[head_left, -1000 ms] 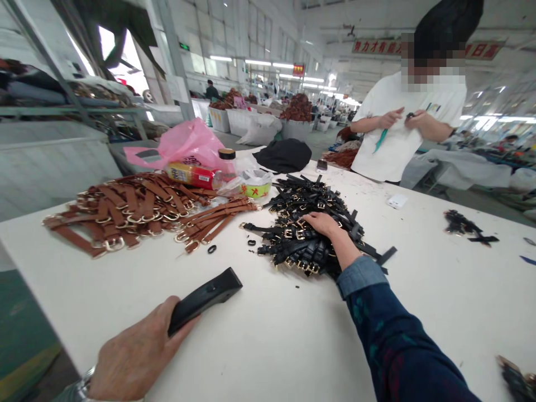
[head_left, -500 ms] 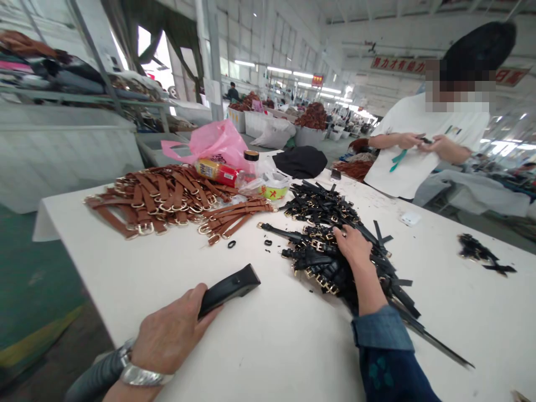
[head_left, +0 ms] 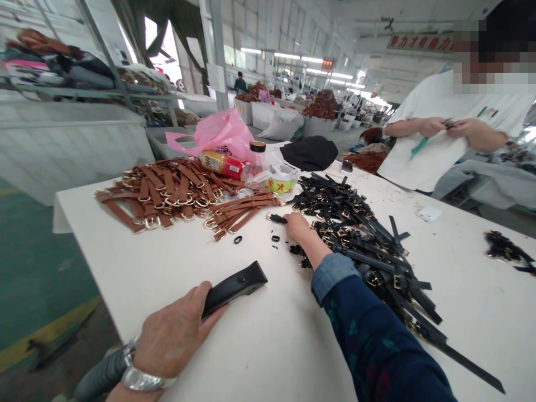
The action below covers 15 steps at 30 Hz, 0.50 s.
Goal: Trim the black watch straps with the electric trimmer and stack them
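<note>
My left hand (head_left: 173,324) is closed around a black hand-held tool (head_left: 237,285) with a wide, blunt end, held low over the table's near side. What kind of tool it is, I cannot tell. My right hand (head_left: 299,228) has its fingers closed on a black buckle strap (head_left: 276,218) that sticks out left of the black pile; the fingertips are partly hidden. Under and beside my right forearm spreads a heap of black buckle straps (head_left: 335,198) with gold-coloured buckles. Two small black loops (head_left: 238,240) lie between my hands.
Brown buckle straps (head_left: 176,190) are heaped at the left back. Behind them are a pink plastic bag (head_left: 221,134), a red-and-yellow bottle (head_left: 224,163) and a black cloth (head_left: 310,152). A smaller black pile (head_left: 505,247) lies far right. A co-worker (head_left: 452,128) stands across the white table (head_left: 176,257).
My right hand has moved left from the top of the black heap to the protruding strap and closed on it. My left hand still holds the black tool. The view has shifted slightly right.
</note>
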Each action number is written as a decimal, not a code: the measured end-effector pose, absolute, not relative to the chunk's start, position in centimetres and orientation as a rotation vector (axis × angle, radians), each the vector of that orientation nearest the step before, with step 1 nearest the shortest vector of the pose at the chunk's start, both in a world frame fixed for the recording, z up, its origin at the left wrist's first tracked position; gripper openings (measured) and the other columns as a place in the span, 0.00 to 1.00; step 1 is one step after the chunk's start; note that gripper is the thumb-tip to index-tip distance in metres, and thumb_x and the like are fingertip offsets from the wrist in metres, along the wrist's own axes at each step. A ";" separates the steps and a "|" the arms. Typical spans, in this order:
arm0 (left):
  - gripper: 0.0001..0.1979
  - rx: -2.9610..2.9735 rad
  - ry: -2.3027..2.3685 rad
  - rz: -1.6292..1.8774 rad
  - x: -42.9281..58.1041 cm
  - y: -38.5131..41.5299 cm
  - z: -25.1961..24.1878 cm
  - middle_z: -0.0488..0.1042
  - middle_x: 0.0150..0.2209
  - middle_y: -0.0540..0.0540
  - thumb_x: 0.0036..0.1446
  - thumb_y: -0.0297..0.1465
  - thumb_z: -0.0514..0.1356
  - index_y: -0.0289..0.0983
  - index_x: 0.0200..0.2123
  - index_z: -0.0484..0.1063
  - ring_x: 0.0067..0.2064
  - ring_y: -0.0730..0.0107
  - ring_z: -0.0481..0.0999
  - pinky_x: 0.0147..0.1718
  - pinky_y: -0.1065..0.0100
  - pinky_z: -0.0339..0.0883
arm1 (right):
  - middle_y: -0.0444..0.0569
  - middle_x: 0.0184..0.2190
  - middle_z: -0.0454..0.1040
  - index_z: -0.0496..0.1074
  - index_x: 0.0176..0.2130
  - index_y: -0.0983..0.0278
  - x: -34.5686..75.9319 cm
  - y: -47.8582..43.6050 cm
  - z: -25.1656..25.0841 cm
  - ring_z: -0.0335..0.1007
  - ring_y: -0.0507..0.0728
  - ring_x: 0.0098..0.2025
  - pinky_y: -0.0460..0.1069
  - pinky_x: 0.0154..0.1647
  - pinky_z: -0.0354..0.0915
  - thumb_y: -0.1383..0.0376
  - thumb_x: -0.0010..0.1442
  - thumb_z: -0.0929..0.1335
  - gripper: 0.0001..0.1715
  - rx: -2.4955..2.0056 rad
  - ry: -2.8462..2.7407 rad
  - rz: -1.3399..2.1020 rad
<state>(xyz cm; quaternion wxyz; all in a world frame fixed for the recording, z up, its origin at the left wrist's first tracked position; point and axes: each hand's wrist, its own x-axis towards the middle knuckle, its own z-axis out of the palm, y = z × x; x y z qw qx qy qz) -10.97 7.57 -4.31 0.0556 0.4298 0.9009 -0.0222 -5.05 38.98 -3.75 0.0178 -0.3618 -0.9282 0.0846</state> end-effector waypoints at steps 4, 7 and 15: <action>0.22 1.288 2.729 -0.079 -10.7 7.7 -3.7 0.77 0.38 0.43 0.58 0.48 0.43 0.40 0.45 0.63 0.37 0.56 0.77 0.28 0.63 0.61 | 0.53 0.47 0.72 0.67 0.52 0.64 -2.5 40.1 0.6 0.67 0.57 0.48 0.52 0.49 0.62 0.67 0.64 0.59 0.18 -1.118 -2.806 0.248; 0.22 1.309 2.729 -0.064 -10.8 7.7 -3.8 0.77 0.38 0.43 0.58 0.49 0.43 0.41 0.45 0.63 0.36 0.56 0.77 0.28 0.63 0.61 | 0.50 0.49 0.72 0.67 0.54 0.60 2.2 41.0 4.8 0.66 0.58 0.50 0.51 0.51 0.60 0.66 0.63 0.58 0.21 -1.059 -2.767 0.195; 0.23 1.288 2.725 -0.055 -11.0 7.9 -3.9 0.77 0.36 0.43 0.57 0.50 0.43 0.41 0.45 0.63 0.35 0.53 0.77 0.27 0.61 0.60 | 0.55 0.64 0.52 0.49 0.64 0.57 17.0 36.7 1.2 0.51 0.67 0.63 0.63 0.57 0.54 0.46 0.53 0.65 0.46 -0.968 -2.896 0.010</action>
